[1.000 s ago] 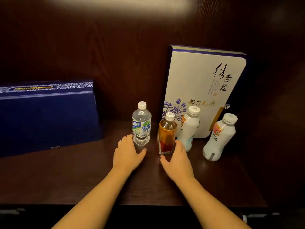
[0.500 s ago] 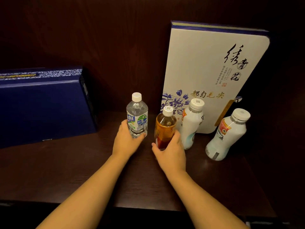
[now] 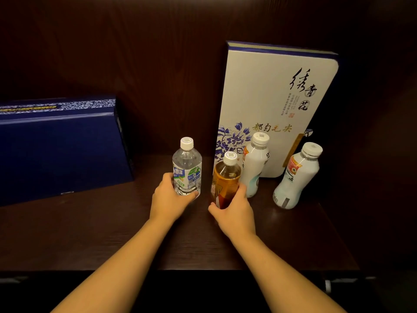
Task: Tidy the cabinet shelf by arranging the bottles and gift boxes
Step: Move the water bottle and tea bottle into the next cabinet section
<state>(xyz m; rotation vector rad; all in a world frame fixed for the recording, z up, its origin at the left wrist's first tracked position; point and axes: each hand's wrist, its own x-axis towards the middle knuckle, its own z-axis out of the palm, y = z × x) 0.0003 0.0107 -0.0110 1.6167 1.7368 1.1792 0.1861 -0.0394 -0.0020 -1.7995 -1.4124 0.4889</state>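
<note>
A clear water bottle (image 3: 186, 164) with a white cap stands mid-shelf, and my left hand (image 3: 168, 201) is wrapped around its lower part. Beside it on the right is an amber tea bottle (image 3: 226, 175), gripped low by my right hand (image 3: 233, 211). Two white drink bottles follow to the right, one (image 3: 254, 164) just behind the tea bottle, the other (image 3: 296, 177) apart from it. A tall white gift box (image 3: 277, 91) with blue flowers leans upright against the back wall. A dark blue gift box (image 3: 58, 150) lies at the left.
The dark wooden shelf (image 3: 112, 233) ends at a front edge under my forearms. A dark back panel and a right side wall enclose the cabinet. Bare shelf lies between the blue box and the water bottle.
Both hands went from resting flat on the shelf in front of the bottles to closing around them, left on the water bottle, right on the tea bottle. The camera moved closer.
</note>
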